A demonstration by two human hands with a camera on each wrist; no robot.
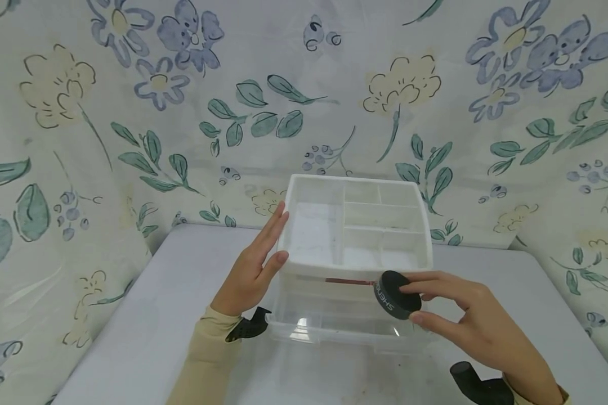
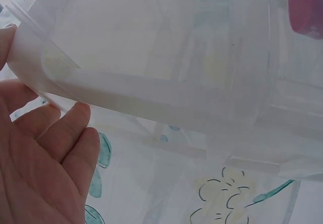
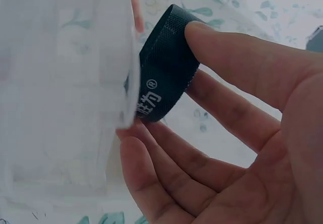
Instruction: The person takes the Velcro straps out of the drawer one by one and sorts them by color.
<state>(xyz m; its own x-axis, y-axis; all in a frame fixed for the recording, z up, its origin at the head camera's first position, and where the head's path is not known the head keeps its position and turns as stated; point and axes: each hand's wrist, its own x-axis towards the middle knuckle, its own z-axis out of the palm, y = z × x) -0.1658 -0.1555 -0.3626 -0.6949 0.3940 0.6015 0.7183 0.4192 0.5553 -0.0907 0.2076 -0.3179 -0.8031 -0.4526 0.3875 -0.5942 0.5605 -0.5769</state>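
Observation:
A white compartment tray (image 1: 316,225) tilts over a clear plastic box (image 1: 324,334). At the tray's left edge my left hand (image 1: 248,273) holds on, its thumb near the front corner and its fingers farther back. In the left wrist view, the fingertips (image 2: 81,110) touch the lower edge. My right hand (image 1: 468,309) pinches a roll of black woven tape (image 1: 397,295) with white lettering, between thumb and fingers. This roll stands on edge at the gap under the tray's front. The right wrist view shows the roll (image 3: 169,65) partly behind the clear plastic wall.
Something thin and reddish (image 1: 349,281) shows below the tray's front edge. A pink object (image 2: 308,9) sits behind clear plastic in the left wrist view. Beneath everything is a white table (image 1: 132,337), with floral cloth (image 1: 294,112) behind and at both sides.

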